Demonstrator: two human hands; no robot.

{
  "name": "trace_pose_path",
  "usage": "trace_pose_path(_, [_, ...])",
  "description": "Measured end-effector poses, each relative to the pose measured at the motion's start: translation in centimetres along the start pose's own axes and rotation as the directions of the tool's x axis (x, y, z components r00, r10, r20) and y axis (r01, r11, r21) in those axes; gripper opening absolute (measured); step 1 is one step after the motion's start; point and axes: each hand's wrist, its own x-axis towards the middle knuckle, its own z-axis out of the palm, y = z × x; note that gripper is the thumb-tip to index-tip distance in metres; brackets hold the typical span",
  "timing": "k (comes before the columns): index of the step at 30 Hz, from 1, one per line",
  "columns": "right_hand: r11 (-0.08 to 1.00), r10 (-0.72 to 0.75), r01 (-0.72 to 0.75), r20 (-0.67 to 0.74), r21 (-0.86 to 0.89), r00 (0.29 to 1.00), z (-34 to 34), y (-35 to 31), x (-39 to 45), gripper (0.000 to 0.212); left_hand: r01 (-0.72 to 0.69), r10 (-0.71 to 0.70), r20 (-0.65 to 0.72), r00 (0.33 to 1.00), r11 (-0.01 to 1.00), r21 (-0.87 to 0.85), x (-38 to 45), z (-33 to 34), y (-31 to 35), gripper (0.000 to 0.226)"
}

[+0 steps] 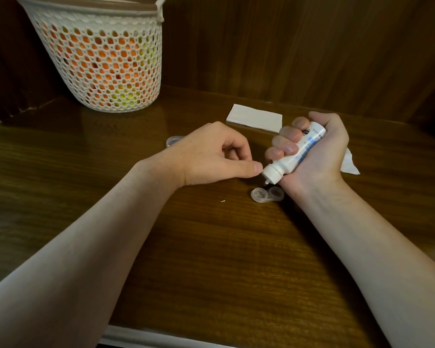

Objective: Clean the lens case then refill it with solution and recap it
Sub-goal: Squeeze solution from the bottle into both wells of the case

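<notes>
- The case is tiny, clear and light. We think it could slide or tip on the smooth table if we bump it.
- It lies just under our right hand, right below the bottle tip. Both cups look open.
- We would hold the case by its thin middle bridge or its edge, never inside the cups.
- The bottle is soft plastic, so a gentle squeeze should be enough.
- Our right hand is wrapped tight around the bottle, tip pointing down at the left cup.
- Our left hand holds nothing. Its fingers are loosely curled, and the thumb tip touches the bottle neck.
- A clear cap peeks out behind our left hand. Tissues lie past our right hand.
</notes>
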Motion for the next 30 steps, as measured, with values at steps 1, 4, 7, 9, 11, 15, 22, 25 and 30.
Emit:
trace_pose_path(1, [1.0, -0.001, 0.001, 0.0, 0.004, 1.0, 0.0, 0.0, 0.0, 0.038, 0.002, -0.002, 0.001, 1.0, 1.0, 0.001, 0.0, 0.0, 0.0, 0.016])
trace_pose_path(4, [1.0, -0.009, 0.009, -0.006, 0.009, 1.0, 0.1, 0.0, 0.0, 0.04, 0.004, -0.004, 0.001, 1.0, 1.0, 0.001, 0.0, 0.0, 0.1, 0.017])
trace_pose_path(7, [1.0, -0.012, 0.012, -0.014, 0.015, 1.0, 0.1, 0.0, 0.0, 0.039, 0.004, -0.004, -0.003, 1.0, 1.0, 0.008, -0.2, -0.1, 0.2, 0.024])
trace_pose_path(9, [1.0, -0.009, 0.01, -0.017, 0.017, 1.0, 0.1, 0.0, 0.0, 0.038, 0.033, -0.032, -0.026, 0.999, 0.999, 0.022, -0.1, -0.1, 0.1, 0.032])
trace_pose_path(11, [1.0, -0.009, 0.009, -0.017, 0.009, 1.0, 0.0, 0.1, 0.0, 0.038, 0.088, -0.084, -0.081, 0.993, 0.995, 0.051, 0.0, -0.2, -0.2, 0.037])
trace_pose_path(15, [1.0, -0.013, 0.013, -0.008, -0.003, 1.0, 0.1, 0.2, -0.1, 0.039, 0.16, -0.118, -0.204, 0.972, 0.967, 0.2, 0.4, -0.2, -0.8, 0.032])
trace_pose_path(22, [1.0, -0.012, 0.012, 0.002, 0.005, 1.0, 0.1, 0.2, -0.3, 0.04, 0.165, -0.123, -0.187, 0.975, 0.96, 0.225, 0.6, -0.2, -1.4, 0.029])
trace_pose_path(25, [1.0, -0.02, 0.02, -0.003, 0.014, 1.0, 0.1, 0.1, -0.3, 0.038, 0.184, -0.148, -0.165, 0.975, 0.956, 0.229, 0.7, -0.2, -1.5, 0.03])
trace_pose_path(30, [1.0, -0.028, 0.028, 0.001, 0.001, 1.0, 0.3, 0.0, -0.4, 0.042, 0.208, -0.181, -0.126, 0.975, 0.947, 0.246, 1.0, -0.1, -1.6, 0.028])
